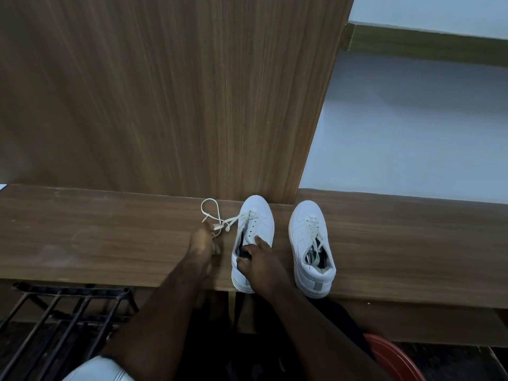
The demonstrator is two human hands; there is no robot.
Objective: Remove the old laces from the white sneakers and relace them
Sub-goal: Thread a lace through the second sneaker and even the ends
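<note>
Left hand (203,239) reaching out over the wooden shelf (110,237), fingers pinching the loose lace (211,215), right hand (259,261) gripping the left sneaker (254,235) by its opening, other sneaker (312,247) just beside, laced

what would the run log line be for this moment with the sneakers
left hand: pulls cream lace | right hand: steadies left white sneaker, mostly unlaced | right white sneaker: laced | surface: wooden bench
</note>
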